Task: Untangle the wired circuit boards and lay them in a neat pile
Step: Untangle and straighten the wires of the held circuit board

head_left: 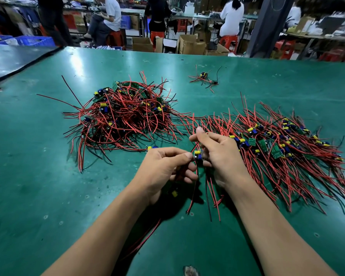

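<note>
**Wired boards held between two heaps**

Over the green table [48, 176], the left hand [167, 166] pinches one wired board [198, 154], and the right hand [219, 154] curls around it. The tangled heap [124, 114] lies left and the neat pile [283, 148] right.

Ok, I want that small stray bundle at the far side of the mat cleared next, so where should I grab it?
Probably by the board at the stray bundle's middle, pinched from above: its blue and yellow parts stand up from the mat, while the red wires lie flat and splay outward.
</note>
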{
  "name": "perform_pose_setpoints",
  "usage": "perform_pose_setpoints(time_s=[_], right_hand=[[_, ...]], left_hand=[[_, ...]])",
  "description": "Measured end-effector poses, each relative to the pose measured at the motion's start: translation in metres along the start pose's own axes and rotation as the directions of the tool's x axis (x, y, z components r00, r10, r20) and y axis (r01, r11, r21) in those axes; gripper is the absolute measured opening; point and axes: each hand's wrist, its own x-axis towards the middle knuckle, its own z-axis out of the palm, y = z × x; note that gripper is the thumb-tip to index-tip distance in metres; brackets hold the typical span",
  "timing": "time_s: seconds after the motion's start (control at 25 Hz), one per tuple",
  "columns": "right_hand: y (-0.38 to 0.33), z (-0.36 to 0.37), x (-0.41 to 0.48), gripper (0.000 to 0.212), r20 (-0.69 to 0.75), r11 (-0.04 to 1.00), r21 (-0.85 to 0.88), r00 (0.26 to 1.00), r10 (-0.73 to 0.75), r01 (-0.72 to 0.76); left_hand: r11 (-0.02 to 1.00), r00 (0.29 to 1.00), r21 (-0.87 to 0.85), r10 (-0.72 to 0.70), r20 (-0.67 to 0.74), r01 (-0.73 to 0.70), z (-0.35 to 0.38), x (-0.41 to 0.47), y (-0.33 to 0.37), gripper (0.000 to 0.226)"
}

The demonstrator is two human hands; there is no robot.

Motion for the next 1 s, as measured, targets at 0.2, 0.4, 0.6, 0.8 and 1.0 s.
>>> perform_pose_setpoints(time_s=[0.2, 0.4, 0.6, 0.8, 1.0], right_hand=[[-0.002, 0.007, 0.002, 0.045, 0.025, 0.922, 0.339, 0.981, 0.190, -0.187], [0.003, 0.007, -0.002, 0.045, 0.117, 0.935, 0.290, 0.977, 0.177, -0.204], [0.006, 0.015, -0.016, 0.033, 0.391, 0.950, 0.184, 0.906, 0.163, -0.250], [0.003, 0.008, -0.011, 0.023, 0.283, 0.964, 0.216, 0.955, 0.092, -0.157], [0.006, 0.002, -0.001, 0.036, 0.032, 0.996, 0.078, 0.999, -0.043, 0.040]], left_hand=[[0.998, 0.998, -0.063, -0.023, 0.053, 0.027, -0.001, -0.001, -0.001, 0.012], [0.997, 1.000, -0.065, -0.031, 0.006, 0.031, -0.001, 0.002, -0.003, 0.012], [0.993, 0.999, -0.114, -0.023, -0.025, 0.020, -0.006, 0.005, -0.001, 0.014], [0.998, 1.000, -0.057, 0.001, 0.019, 0.000, -0.007, 0.003, -0.003, 0.012], [1.000, 0.996, -0.014, 0.013, 0.083, -0.012, -0.006, 0.001, -0.003, 0.013]])
